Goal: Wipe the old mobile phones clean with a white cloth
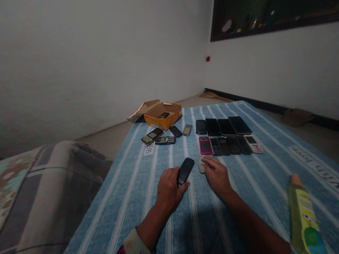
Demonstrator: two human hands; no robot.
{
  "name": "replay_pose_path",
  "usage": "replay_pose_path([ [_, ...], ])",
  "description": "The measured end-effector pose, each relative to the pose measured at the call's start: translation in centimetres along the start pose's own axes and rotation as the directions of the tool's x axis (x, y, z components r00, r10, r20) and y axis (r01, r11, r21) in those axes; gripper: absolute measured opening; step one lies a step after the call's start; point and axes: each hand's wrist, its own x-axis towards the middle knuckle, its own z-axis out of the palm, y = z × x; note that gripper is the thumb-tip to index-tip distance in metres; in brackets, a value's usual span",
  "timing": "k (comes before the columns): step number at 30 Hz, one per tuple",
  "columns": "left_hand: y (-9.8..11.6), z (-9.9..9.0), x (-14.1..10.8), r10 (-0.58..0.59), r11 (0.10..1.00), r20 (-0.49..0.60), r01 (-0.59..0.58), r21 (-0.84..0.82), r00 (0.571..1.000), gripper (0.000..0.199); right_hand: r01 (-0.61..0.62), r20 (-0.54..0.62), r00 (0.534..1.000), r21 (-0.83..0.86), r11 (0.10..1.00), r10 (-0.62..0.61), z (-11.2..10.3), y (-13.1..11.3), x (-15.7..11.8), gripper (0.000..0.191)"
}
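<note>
Your half-curled left hand is gripping a black phone, your right hand pinching a cloth, phones lying beyond.

A pale, plain cuff is circling the left forearm, and a bit of dark pink cloth is peeking out beside it; the right forearm is showing bare.

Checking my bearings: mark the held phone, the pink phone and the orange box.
Held phone (186, 170), head view: upward-facing side.
Pink phone (205, 146), head view: screen.
Orange box (156, 122), head view: front wall.
</note>
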Motion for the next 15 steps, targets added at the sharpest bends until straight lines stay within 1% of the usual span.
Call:
replay_pose_path([
  [3, -0.1, 0.5, -0.3, 0.016, 0.997, -0.010, -0.016, -0.070, 1.000, 0.046, 0.078, 0.011, 0.997, -0.072, 0.994, -0.078, 0.2, -0.3, -0.1, 0.034],
  [5, -0.2, 0.8, -0.6, 0.033, 0.990, -0.012, -0.035, -0.135, 0.999, 0.052, 0.183, 0.063, 0.982, -0.132, 0.974, -0.176, 0.5, -0.9, -0.6, 0.037],
  [7, -0.2, 1.0, -0.9, 0.045, 0.980, 0.001, -0.044, -0.192, 0.999, 0.059, 0.312, 0.173, 0.944, -0.181, 0.933, -0.282, 1.0, -1.5, -1.5, 0.040],
  [9, -0.1, 1.1, -1.1, 0.031, 0.972, 0.017, -0.026, -0.233, 0.999, 0.063, 0.423, 0.304, 0.885, -0.213, 0.881, -0.352, 1.7, -1.9, -2.5, 0.042],
  [10, 0.0, 1.1, -1.1, 0.014, 0.969, 0.025, -0.008, -0.248, 1.000, 0.065, 0.460, 0.352, 0.861, -0.231, 0.857, -0.368, 2.0, -2.0, -2.9, 0.042],
  [11, 0.1, 1.1, -1.1, -0.003, 0.966, 0.034, 0.012, -0.259, 0.999, 0.066, 0.479, 0.385, 0.846, -0.249, 0.842, -0.367, 2.2, -1.9, -3.2, 0.042],
  [12, 0.2, 1.0, -1.1, -0.016, 0.963, 0.043, 0.027, -0.267, 0.999, 0.067, 0.479, 0.404, 0.843, -0.269, 0.836, -0.354, 2.3, -1.8, -3.3, 0.042],
  [13, 0.3, 0.9, -1.0, -0.023, 0.961, 0.053, 0.036, -0.272, 0.998, 0.068, 0.468, 0.414, 0.848, -0.289, 0.835, -0.332, 2.2, -1.6, -3.3, 0.042],
  [15, 0.4, 0.8, -0.9, -0.024, 0.959, 0.071, 0.043, -0.279, 0.997, 0.069, 0.415, 0.403, 0.874, -0.333, 0.847, -0.270, 1.7, -1.0, -2.8, 0.047],
])
